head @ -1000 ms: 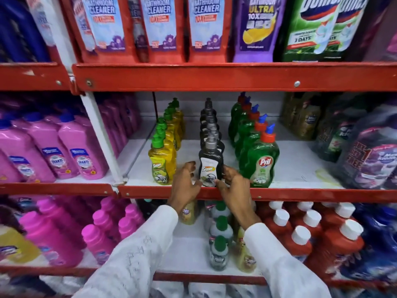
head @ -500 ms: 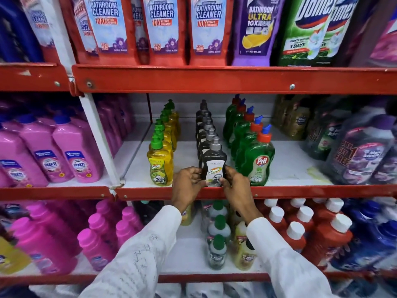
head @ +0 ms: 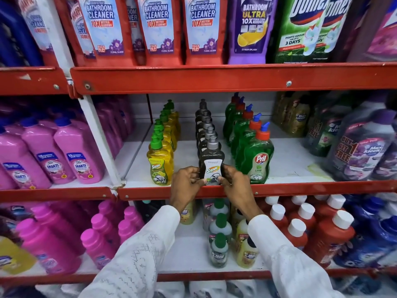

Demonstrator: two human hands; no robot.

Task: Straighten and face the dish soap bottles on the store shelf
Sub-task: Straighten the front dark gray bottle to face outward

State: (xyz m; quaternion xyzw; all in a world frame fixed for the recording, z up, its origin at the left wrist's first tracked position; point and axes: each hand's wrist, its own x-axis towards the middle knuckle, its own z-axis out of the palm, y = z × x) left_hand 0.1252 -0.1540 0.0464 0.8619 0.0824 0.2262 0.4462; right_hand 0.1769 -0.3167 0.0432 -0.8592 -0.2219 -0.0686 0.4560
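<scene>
Three rows of dish soap stand on the middle shelf (head: 300, 166). The front black Super bottle (head: 211, 161) with a grey cap stands upright at the shelf's front edge, label facing me. My left hand (head: 185, 186) grips its left side and my right hand (head: 235, 186) its right side. Behind it runs a row of black bottles (head: 204, 123). To the left is a row headed by a yellow Super bottle (head: 160, 166) with a green cap. A green Pril bottle (head: 257, 162) fronts the row on the right.
A red shelf lip (head: 300, 189) runs under the bottles. Pink Shakti bottles (head: 75, 155) fill the left bay past a white upright (head: 98, 138). Purple cleaner bottles (head: 363, 147) stand at the right. Bathroom cleaner pouches (head: 202, 29) hang above; red bottles (head: 330, 231) stand below.
Both hands have closed in on the front black bottle and drawn it forward to the shelf's front edge. Its label now faces me squarely.
</scene>
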